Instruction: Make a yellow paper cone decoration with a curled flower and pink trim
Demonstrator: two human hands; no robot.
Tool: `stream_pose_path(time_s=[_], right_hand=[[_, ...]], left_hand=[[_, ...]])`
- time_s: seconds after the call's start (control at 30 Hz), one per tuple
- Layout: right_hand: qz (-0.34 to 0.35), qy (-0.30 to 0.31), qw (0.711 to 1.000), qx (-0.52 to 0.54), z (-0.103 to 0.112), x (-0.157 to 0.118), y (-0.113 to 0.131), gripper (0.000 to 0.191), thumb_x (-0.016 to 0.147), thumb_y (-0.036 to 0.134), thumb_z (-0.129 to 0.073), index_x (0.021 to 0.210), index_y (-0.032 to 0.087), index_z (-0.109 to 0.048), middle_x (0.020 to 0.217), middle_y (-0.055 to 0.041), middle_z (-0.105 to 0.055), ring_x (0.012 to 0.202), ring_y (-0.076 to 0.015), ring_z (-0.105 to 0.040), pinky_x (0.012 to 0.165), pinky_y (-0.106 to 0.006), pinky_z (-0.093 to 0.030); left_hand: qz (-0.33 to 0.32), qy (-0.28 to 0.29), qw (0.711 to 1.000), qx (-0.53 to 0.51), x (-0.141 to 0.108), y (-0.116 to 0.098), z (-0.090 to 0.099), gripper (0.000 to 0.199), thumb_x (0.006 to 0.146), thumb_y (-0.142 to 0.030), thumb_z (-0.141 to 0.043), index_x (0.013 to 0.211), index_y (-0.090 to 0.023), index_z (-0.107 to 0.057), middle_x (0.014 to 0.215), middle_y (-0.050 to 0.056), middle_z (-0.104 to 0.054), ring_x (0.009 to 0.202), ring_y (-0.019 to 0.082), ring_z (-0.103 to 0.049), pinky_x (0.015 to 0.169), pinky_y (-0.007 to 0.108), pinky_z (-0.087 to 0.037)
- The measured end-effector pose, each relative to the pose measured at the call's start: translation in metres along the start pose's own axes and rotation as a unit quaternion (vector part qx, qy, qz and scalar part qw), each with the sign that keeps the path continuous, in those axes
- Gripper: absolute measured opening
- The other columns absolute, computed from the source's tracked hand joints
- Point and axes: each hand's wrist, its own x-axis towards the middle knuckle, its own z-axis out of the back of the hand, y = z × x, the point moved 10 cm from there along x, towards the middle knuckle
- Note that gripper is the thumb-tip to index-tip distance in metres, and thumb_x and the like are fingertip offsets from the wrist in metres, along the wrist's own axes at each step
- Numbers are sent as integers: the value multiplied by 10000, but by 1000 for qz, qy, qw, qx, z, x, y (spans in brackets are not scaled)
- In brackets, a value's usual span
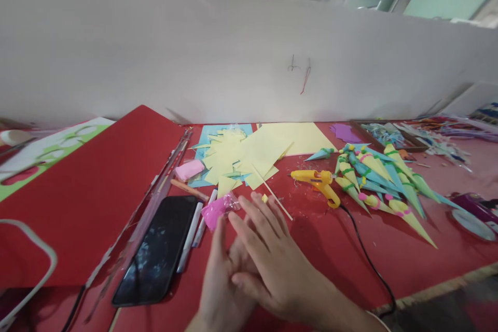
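My right hand (268, 254) lies flat over my left hand (220, 285) above the red table (334, 249), fingers spread, palms pressed together. Whether anything sits between the palms is hidden. Just beyond my fingertips lies a pink piece in clear wrap (218, 210) and a thin wooden stick (272, 193). A yellow glue gun (317, 181) rests to the right, its black cord (369, 264) trailing toward the table edge.
A black phone (157, 251) and pens (190, 236) lie left of my hands, beside a large red sheet (85, 192). Yellow and blue paper cut-outs (241, 155) sit behind. Several paper cones (381, 181) pile at the right. A white partition (233, 52) walls the back.
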Motion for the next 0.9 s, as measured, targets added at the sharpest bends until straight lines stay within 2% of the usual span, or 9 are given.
stream_pose_path(time_s=[0.13, 0.3, 0.43, 0.5, 0.57, 0.63, 0.7, 0.8, 0.9], right_hand=[[31, -64, 997, 38, 9, -8, -4, 445, 889, 337, -323, 1271, 115, -368, 1329, -128, -345, 1237, -234, -283, 1010, -413, -281], [22, -126, 991, 46, 18, -6, -11, 303, 907, 244, -325, 1082, 248, -572, 890, -42, -546, 804, -138, -506, 717, -253, -457], [28, -128, 979, 157, 40, 1, -26, 296, 905, 283, -349, 914, 183, -627, 793, -34, -546, 752, -119, -519, 662, -221, -463], [-25, -190, 954, 231, 61, 0, -50, 179, 861, 261, -453, 868, 187, -615, 779, -18, -542, 738, -113, -523, 649, -218, -464], [-77, -245, 924, 282, 72, -5, -75, 92, 815, 211, -517, 844, 206, -604, 792, -10, -532, 745, -119, -522, 638, -226, -468], [-118, -279, 897, 322, 71, -8, -96, 109, 785, 171, -537, 864, 219, -596, 844, -16, -520, 757, -123, -526, 641, -233, -477], [-151, -294, 874, 356, 59, -11, -113, 102, 762, 165, -558, 844, 215, -592, 875, -25, -513, 742, -122, -536, 641, -238, -486], [-200, -253, 846, 424, 27, -10, -131, 40, 786, 218, -537, 801, 202, -571, 658, 19, -507, 533, -89, -511, 495, -204, -455], [-219, -222, 838, 448, 7, -9, -137, 148, 841, 266, -451, 845, 198, -582, 611, 27, -514, 477, -81, -502, 480, -207, -447]], left_hand=[[30, 30, 999, -18, 5, -7, -17, 599, 822, -609, -182, 1278, -284, -395, 1329, 32, -430, 1300, 229, -228, 1029, 421, -233], [44, 63, 997, -11, 21, -25, -25, 641, 795, -642, -193, 1220, -252, -472, 1331, 38, -421, 1284, 247, -259, 1031, 420, -212], [-41, 44, 969, 241, 32, -41, -8, 449, 771, -533, -452, 1079, -236, -585, 1193, 65, -534, 1200, 252, -369, 1014, 354, -247], [-139, -5, 873, 467, 36, -57, -2, 342, 703, -376, -615, 1006, -216, -616, 1103, 75, -567, 1136, 270, -415, 1009, 355, -246], [-180, -49, 729, 659, 42, -61, -1, 398, 679, -350, -633, 1045, -199, -586, 1064, 89, -571, 1083, 314, -452, 962, 433, -291], [-167, -63, 564, 806, 51, -51, -2, 495, 712, -390, -578, 1142, -155, -505, 1081, 122, -564, 1022, 341, -499, 854, 473, -381], [-121, -63, 453, 881, 60, -38, 2, 588, 750, -431, -522, 1230, -112, -405, 1077, 154, -565, 943, 343, -554, 708, 438, -458], [-76, -47, 366, 926, 66, -27, 4, 443, 768, -355, -509, 1140, -118, -472, 1020, 139, -586, 839, 309, -603, 610, 377, -470], [-71, -14, 361, 930, 66, -26, 5, 178, 785, -228, -462, 921, -162, -556, 937, 86, -605, 792, 249, -612, 610, 320, -452]])
